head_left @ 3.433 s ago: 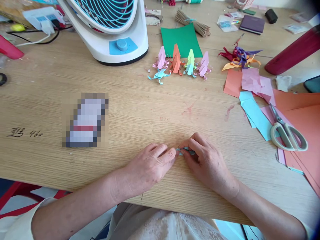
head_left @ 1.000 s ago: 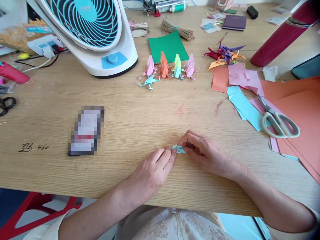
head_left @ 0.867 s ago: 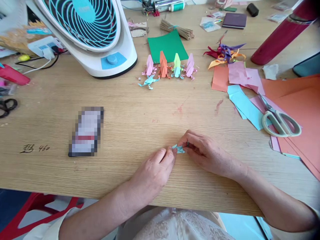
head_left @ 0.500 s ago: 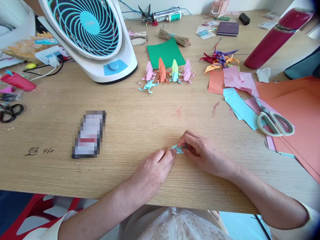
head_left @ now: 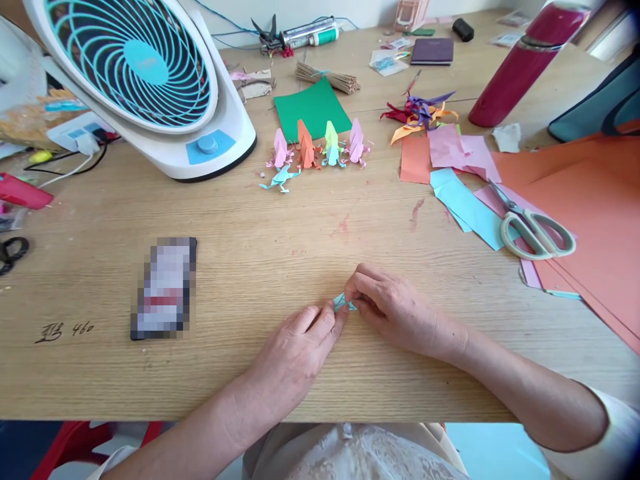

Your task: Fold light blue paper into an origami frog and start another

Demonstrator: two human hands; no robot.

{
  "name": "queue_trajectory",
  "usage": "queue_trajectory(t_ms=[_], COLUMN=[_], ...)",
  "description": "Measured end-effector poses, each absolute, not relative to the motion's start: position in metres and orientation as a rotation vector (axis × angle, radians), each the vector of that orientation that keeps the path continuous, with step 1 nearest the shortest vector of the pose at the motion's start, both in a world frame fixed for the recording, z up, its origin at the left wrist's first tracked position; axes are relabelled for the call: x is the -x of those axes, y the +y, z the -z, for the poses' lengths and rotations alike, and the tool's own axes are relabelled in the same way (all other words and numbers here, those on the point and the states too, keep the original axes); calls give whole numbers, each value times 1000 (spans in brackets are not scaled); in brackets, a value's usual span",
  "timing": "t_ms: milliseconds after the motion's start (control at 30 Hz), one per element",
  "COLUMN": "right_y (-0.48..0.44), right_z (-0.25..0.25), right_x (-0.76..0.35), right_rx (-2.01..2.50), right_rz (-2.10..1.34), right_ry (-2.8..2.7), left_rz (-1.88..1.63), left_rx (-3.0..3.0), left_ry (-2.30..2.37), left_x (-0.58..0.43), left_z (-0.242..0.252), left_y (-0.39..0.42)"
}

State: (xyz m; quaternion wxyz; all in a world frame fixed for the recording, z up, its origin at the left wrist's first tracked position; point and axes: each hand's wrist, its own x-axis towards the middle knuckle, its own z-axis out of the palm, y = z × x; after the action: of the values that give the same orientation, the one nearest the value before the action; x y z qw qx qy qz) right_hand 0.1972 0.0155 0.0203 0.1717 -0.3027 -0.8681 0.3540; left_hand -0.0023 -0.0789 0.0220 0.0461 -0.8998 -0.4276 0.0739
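Observation:
A small folded piece of light blue paper point(head_left: 341, 302) lies low over the desk, mostly covered by my fingers. My left hand point(head_left: 300, 343) pinches its near left side, the fingers closed and resting by the wood. From the right, my right hand point(head_left: 395, 307) grips the paper's other end between thumb and bent fingers. Further back stand several folded paper figures: a pink one point(head_left: 281, 148), an orange one point(head_left: 307, 145), a green and blue one point(head_left: 332, 144) and another pink one point(head_left: 356, 141). A light blue figure point(head_left: 283, 178) sits in front of them.
A phone point(head_left: 164, 288) lies to the left, below a fan point(head_left: 215, 143). On the right, scissors point(head_left: 540, 235) rest on coloured paper sheets point(head_left: 585, 193). A red flask point(head_left: 520, 73) and a green square sheet point(head_left: 313, 110) are at the back.
The head view has shifted and tilted slightly. My right fingers have moved closer to my left fingertips, covering more of the blue paper. Both hands keep their hold.

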Motion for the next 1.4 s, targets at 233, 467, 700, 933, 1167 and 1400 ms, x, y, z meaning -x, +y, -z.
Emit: queue_trajectory(t_ms=[233, 467, 700, 933, 1167, 1400], right_y=[15, 15, 15, 15, 16, 15], right_z=[-21, -19, -15, -13, -11, -11], right_x=[-196, -196, -196, -197, -197, -197], right_rx=[882, 863, 855, 845, 817, 815], right_rz=[-983, -985, -936, -912, -856, -825], right_ry=[-2473, -2477, -2476, -2484, -2503, -2503], left_rz=[-312, -310, -269, -251, 12, 20], left_rx=[2760, 2738, 2774, 2844, 2820, 2863], left_ry=[-1263, -1244, -1298, -1466, -1362, -1506], left_x=[6, 4, 4, 4, 11, 12], left_z=[-25, -28, -29, -33, -19, -29], left_y=[-76, -74, -74, -71, -76, -73])
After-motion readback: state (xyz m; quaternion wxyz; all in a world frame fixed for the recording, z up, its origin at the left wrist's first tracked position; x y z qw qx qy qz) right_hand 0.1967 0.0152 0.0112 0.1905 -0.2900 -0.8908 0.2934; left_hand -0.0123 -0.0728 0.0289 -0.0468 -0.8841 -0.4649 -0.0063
